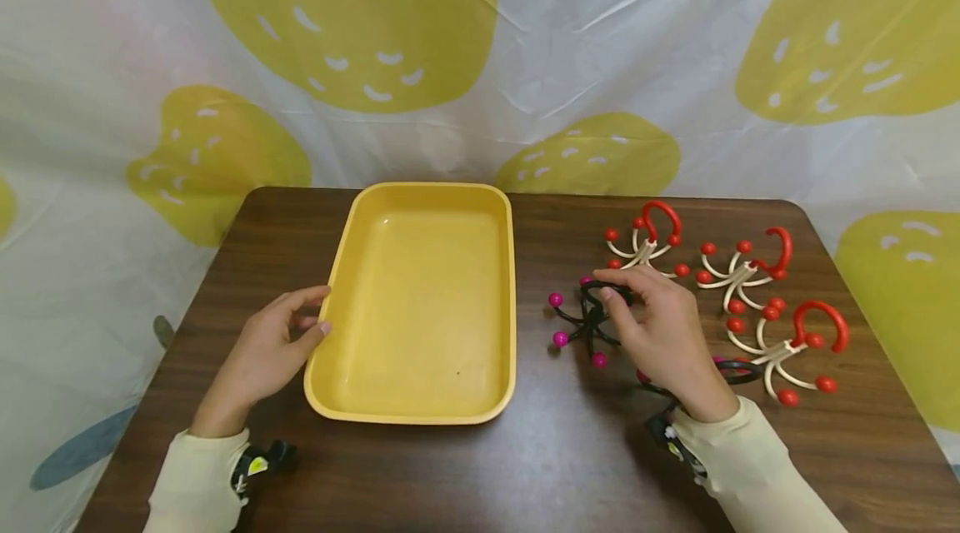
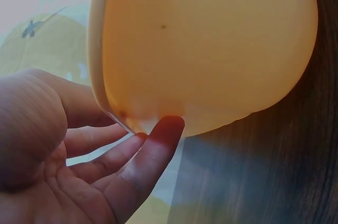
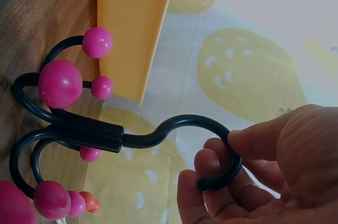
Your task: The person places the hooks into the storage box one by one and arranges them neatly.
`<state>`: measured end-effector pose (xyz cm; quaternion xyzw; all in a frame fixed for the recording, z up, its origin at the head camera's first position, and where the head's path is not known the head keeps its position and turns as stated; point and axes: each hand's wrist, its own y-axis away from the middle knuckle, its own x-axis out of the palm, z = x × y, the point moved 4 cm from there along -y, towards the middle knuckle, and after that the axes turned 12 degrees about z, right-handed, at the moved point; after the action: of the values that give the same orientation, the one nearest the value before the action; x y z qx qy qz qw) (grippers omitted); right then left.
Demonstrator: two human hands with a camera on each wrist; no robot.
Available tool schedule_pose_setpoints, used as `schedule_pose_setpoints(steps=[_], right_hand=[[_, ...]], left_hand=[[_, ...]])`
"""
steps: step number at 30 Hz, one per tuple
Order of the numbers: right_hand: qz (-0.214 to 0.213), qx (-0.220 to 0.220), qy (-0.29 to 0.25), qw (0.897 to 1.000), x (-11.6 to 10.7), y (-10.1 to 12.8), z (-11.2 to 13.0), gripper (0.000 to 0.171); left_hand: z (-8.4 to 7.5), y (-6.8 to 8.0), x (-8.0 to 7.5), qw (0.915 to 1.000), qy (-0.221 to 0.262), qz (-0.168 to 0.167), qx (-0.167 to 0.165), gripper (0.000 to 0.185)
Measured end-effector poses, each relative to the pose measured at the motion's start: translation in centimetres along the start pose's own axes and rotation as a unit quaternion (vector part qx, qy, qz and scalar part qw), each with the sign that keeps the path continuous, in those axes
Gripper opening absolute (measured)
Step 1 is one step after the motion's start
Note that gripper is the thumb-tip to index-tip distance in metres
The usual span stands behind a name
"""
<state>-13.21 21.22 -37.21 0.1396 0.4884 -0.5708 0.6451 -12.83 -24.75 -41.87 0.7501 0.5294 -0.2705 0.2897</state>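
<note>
Fingers of my left hand (image 1: 266, 346) lie straight along the near-left corner of the yellow tray (image 1: 420, 412), fingertips touching its rim and nothing gripped — the left wrist view shows them (image 2: 153, 145) pressed lightly under the tray's lip, which I read as steadying it on the brown table (image 1: 570, 466). One tray, with nothing in it. Moving right, my right hand (image 1: 663, 333) pinches the curved top of a black hook with pink ball tips (image 1: 588, 325); the right wrist view shows thumb and fingers (image 3: 211, 166) curled round that loop while the hook's prongs rest on the table just beside the tray. A second black hook (image 1: 731, 371) is mostly hidden under my wrist. Farther right lie three cream hooks with red tips (image 1: 738, 271) — spread apart, each on its side, well clear of the tray.
</note>
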Motion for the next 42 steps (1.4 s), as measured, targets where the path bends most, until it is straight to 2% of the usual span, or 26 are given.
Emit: schedule_pose_setpoints(steps=[16, 35, 42], right_hand=[[-0.009, 0.004, 0.005, 1.0, -0.6, -0.2, 0.5, 0.023], [-0.043, 0.003, -0.004, 0.999, -3.9, -1.2, 2.9, 0.025], [-0.055, -0.008, -0.018, 0.998, -4.4, -1.9, 3.9, 0.024]], left_hand=[[-0.1, -0.1, 0.0, 1.0, -0.004, -0.001, 0.0, 0.053], [-0.2, -0.1, 0.0, 0.9999, -0.011, 0.0, -0.004, 0.054], [-0.5, 0.0, 0.0, 0.9998, -0.017, -0.005, 0.002, 0.053]])
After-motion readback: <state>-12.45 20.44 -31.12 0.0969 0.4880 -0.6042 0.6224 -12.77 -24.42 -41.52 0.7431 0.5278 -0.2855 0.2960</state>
